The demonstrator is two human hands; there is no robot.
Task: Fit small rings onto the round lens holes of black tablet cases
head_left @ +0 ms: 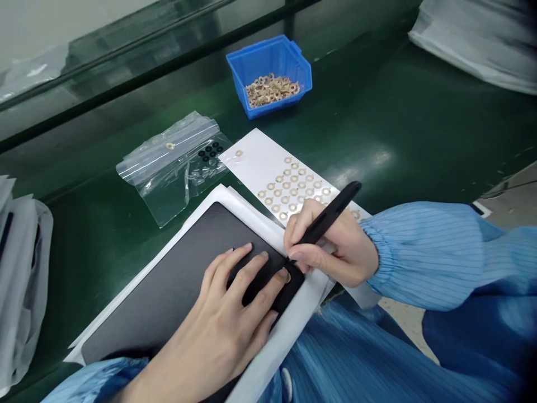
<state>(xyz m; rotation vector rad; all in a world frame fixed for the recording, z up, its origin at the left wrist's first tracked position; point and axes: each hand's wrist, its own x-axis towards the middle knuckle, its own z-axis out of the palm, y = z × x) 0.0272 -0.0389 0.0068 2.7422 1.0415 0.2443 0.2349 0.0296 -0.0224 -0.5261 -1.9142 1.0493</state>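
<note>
My left hand lies flat with its fingers spread on a flat black panel, which rests on white sheets. Close to its index finger a small gold ring sits at the panel's corner. My right hand is closed around a black pen-shaped tool, tilted with its lower end down at the panel's right edge. The exact tip is hidden by my fingers. Under and behind that hand lies a white card carrying rows of small gold ring terminals.
A blue bin with many loose ring terminals stands farther back. Left of the card lies a clear zip bag with several black rings. Wrapped items are at the left edge, and more white wrapping is at the back right.
</note>
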